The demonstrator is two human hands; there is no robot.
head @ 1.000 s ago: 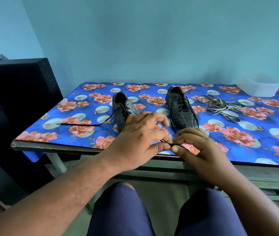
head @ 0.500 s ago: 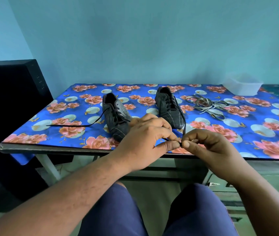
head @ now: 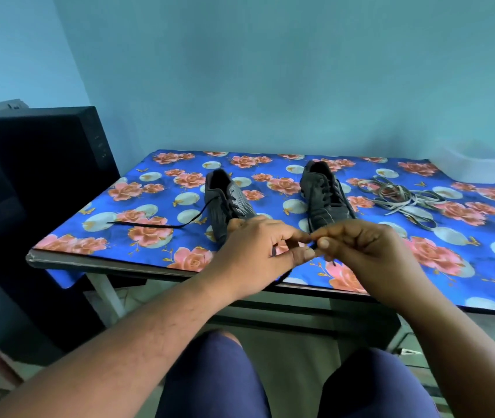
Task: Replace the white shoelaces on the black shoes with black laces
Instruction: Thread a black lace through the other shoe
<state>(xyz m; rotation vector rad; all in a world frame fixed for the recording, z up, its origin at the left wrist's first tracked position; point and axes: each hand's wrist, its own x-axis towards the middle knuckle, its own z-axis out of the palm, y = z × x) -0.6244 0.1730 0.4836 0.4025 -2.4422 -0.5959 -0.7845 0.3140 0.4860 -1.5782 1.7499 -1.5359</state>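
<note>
Pinching a thin black lace (head: 276,251), left hand (head: 252,254) meets right hand (head: 361,251).

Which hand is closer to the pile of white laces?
The right hand. It sits just in front of the white laces, slightly to their left. The left hand is farther off, beyond the right hand, by the left shoe.

Between the left shoe (head: 228,203) and right shoe (head: 324,197) runs an open lane of surface (head: 155,254). A black lace (head: 161,225) crosses the left side; the white laces (head: 403,200) and a tub (head: 475,167) crowd the right.
</note>
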